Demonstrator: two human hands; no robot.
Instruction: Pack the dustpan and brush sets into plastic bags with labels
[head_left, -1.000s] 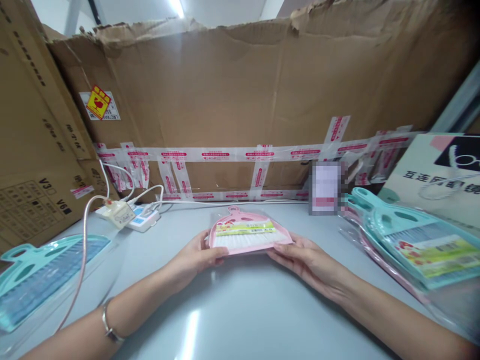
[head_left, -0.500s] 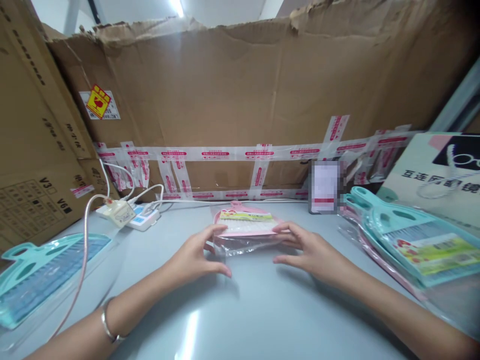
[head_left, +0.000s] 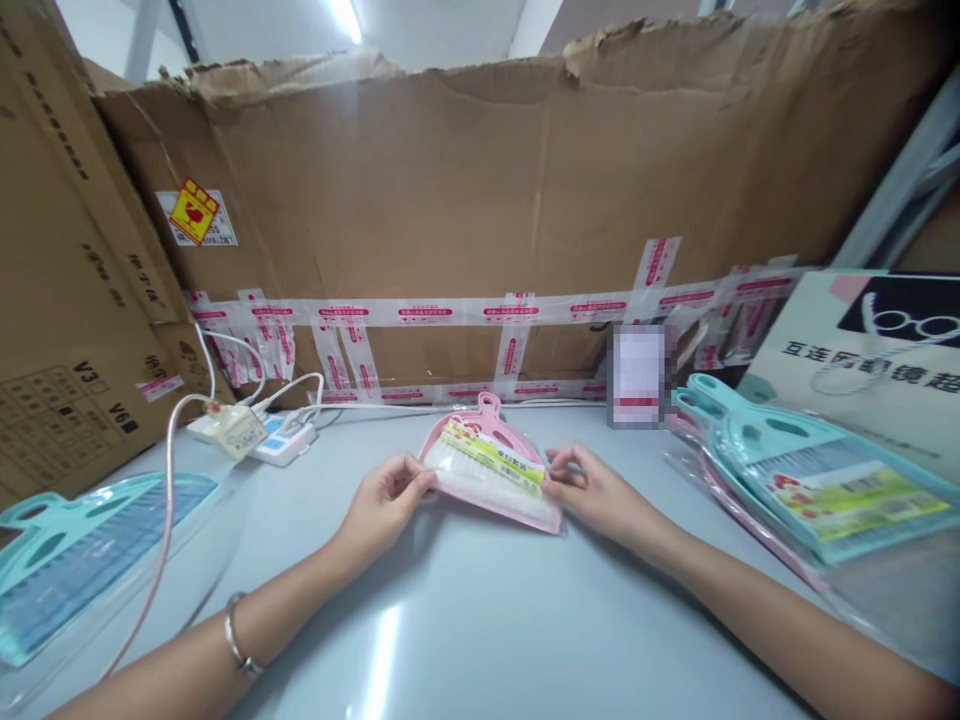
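In the middle of the table a small pink dustpan [head_left: 491,492] with a whitish brush and a yellow-green label faces me, its handle pointing away and its near edge slanting down to the right. My left hand [head_left: 384,502] pinches its left corner between thumb and fingers. At the right side, my right hand [head_left: 600,497] has thumb and fingers closed on the edge, beside the label. Clear plastic wrapping around the dustpan is hard to make out now.
Turquoise dustpan sets [head_left: 825,480] in clear bags are stacked at right, over pink ones. Another turquoise set [head_left: 97,545] lies at left, crossed by a cable [head_left: 166,500]. A power strip [head_left: 285,440], phone [head_left: 637,375] and large cardboard box [head_left: 450,200] stand behind.
The dustpan has tilted up toward me and turned, showing more of its face and handle. Both hands have gone from spread thumbs to a closed grip on its sides.
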